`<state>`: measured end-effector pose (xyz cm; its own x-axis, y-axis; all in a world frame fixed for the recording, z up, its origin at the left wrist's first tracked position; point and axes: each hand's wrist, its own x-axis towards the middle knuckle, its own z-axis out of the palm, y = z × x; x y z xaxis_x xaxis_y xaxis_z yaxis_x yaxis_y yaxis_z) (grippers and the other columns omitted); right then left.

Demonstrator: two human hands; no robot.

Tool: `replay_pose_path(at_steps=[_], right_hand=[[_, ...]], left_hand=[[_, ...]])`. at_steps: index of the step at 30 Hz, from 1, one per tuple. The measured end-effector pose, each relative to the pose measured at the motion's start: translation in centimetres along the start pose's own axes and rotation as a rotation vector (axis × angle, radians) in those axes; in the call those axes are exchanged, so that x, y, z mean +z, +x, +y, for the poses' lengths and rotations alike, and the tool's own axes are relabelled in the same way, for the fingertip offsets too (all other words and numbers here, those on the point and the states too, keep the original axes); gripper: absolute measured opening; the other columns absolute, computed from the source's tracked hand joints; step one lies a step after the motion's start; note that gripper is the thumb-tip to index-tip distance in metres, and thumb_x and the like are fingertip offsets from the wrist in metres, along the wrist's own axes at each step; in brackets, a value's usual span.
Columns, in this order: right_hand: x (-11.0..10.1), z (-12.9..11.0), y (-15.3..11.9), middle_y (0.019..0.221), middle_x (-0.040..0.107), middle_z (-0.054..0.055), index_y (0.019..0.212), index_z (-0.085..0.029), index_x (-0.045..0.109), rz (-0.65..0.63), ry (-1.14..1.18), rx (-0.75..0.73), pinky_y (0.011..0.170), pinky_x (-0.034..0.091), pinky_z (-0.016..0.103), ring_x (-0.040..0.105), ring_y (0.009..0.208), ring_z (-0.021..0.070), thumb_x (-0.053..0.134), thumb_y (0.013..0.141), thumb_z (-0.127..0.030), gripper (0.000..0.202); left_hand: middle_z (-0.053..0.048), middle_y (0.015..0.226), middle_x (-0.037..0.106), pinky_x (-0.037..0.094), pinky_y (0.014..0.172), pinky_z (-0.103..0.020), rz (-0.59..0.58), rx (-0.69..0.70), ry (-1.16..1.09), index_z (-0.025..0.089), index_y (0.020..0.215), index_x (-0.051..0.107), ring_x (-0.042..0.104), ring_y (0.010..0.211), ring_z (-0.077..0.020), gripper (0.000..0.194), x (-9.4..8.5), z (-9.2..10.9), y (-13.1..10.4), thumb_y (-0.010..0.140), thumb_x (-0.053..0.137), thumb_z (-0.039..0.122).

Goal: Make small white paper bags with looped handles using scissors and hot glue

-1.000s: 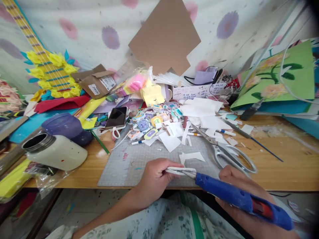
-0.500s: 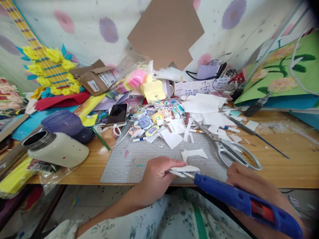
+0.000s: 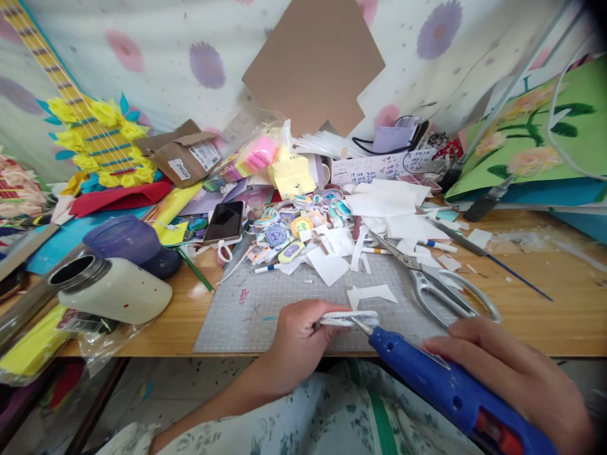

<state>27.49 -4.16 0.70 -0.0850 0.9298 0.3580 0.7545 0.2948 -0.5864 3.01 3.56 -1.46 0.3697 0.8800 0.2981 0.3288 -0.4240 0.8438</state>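
Between the thumb and fingers of my left hand (image 3: 300,338) is a small flat piece of layered white card (image 3: 339,318), held edge-on above the mat's front edge. My right hand (image 3: 512,373) is wrapped round a blue hot glue gun (image 3: 427,373) with a red trigger. The metal nozzle of the gun is at the near edge of the card, close to its right end; whether it touches cannot be made out. Just beyond my right hand lie large scissors (image 3: 429,287) with silver handles. A cut white paper scrap (image 3: 373,296) rests on the grey cutting mat (image 3: 222,316).
Colourful paper cutouts (image 3: 277,234) and white paper scraps (image 3: 332,262) are heaped behind the mat. To the left are an uncapped white bottle (image 3: 118,287), a purple container (image 3: 126,239) and a phone (image 3: 224,221). A brush-like blue stick (image 3: 519,281) lies at the right.
The glue gun's nozzle has drawn back slightly from behind the card piece to its near edge. My right hand has shifted right, and the card is turned more edge-on.
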Motion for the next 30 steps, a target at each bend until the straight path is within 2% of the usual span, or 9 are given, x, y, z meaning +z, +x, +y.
replay_pose_path(at_steps=[3, 5, 8, 12, 19, 26, 30], right_hand=[[0.2, 0.1, 0.1, 0.079, 0.062, 0.001, 0.092, -0.037, 0.063, 0.052, 0.023, -0.039, 0.054, 0.049, 0.029, 0.063, 0.067, 0.0207, 0.055, 0.079, -0.036, 0.015], [0.4, 0.3, 0.2, 0.079, 0.06, 0.0, 0.092, -0.035, 0.061, 0.04, 0.082, -0.087, 0.052, 0.049, 0.026, 0.062, 0.066, 0.0186, 0.058, 0.078, -0.029, 0.015], [0.6, 0.8, 0.5, 0.079, 0.058, 0.0, 0.09, -0.031, 0.061, -0.031, 0.12, -0.13, 0.05, 0.049, 0.022, 0.062, 0.068, 0.0177, 0.061, 0.076, -0.024, 0.016], [0.4, 1.5, 0.9, 0.076, 0.054, -0.001, 0.079, -0.027, 0.06, -0.1, 0.112, -0.126, 0.05, 0.048, 0.021, 0.059, 0.063, 0.0149, 0.06, 0.079, -0.025, 0.001], [0.0, 2.3, 1.0, 0.077, 0.049, 0.0, 0.072, -0.025, 0.056, -0.271, 0.117, -0.048, 0.058, 0.047, 0.026, 0.055, 0.068, 0.0168, 0.054, 0.084, -0.026, 0.011], [0.2, 2.1, 1.0, 0.069, 0.048, 0.0, 0.062, -0.024, 0.044, -0.216, 0.044, -0.059, 0.048, 0.043, 0.028, 0.051, 0.057, 0.0173, 0.056, 0.079, -0.028, 0.02], [-0.4, 1.6, 1.4, 0.068, 0.047, -0.001, 0.062, -0.024, 0.044, -0.201, 0.011, -0.041, 0.048, 0.042, 0.027, 0.05, 0.056, 0.0157, 0.055, 0.081, -0.028, 0.023]], left_hand=[[-0.002, 0.084, 0.076, 0.047, 0.065, -0.022, 0.017, -0.061, -0.069, 0.02, 0.09, 0.074, 0.068, 0.073, -0.0157, 0.014, 0.0, -0.3, 0.0, 0.078, 0.066, 0.023], [-0.003, 0.085, 0.076, 0.048, 0.066, -0.023, 0.026, -0.071, -0.107, 0.02, 0.091, 0.073, 0.068, 0.075, -0.0165, 0.015, -0.1, -0.6, -0.1, 0.078, 0.066, 0.023], [-0.004, 0.086, 0.076, 0.048, 0.068, -0.024, 0.029, -0.039, -0.117, 0.019, 0.092, 0.073, 0.068, 0.077, -0.0168, 0.016, -0.1, -0.7, -0.2, 0.078, 0.065, 0.021], [-0.005, 0.085, 0.076, 0.048, 0.067, -0.024, 0.029, 0.002, -0.087, 0.02, 0.092, 0.074, 0.068, 0.075, -0.0165, 0.016, -0.1, -0.5, -0.2, 0.08, 0.064, 0.02], [-0.004, 0.083, 0.076, 0.048, 0.065, -0.024, 0.047, 0.056, -0.072, 0.021, 0.092, 0.073, 0.068, 0.073, -0.0163, 0.017, -0.2, -0.3, -0.1, 0.08, 0.062, 0.017], [-0.004, 0.085, 0.076, 0.047, 0.066, -0.024, 0.052, 0.054, -0.074, 0.021, 0.093, 0.073, 0.068, 0.074, -0.016, 0.021, -0.1, -0.7, -0.4, 0.078, 0.062, 0.012], [-0.004, 0.085, 0.076, 0.048, 0.066, -0.025, 0.049, 0.052, -0.082, 0.02, 0.093, 0.073, 0.068, 0.074, -0.0167, 0.019, -0.1, -0.7, -0.4, 0.079, 0.062, 0.014]])
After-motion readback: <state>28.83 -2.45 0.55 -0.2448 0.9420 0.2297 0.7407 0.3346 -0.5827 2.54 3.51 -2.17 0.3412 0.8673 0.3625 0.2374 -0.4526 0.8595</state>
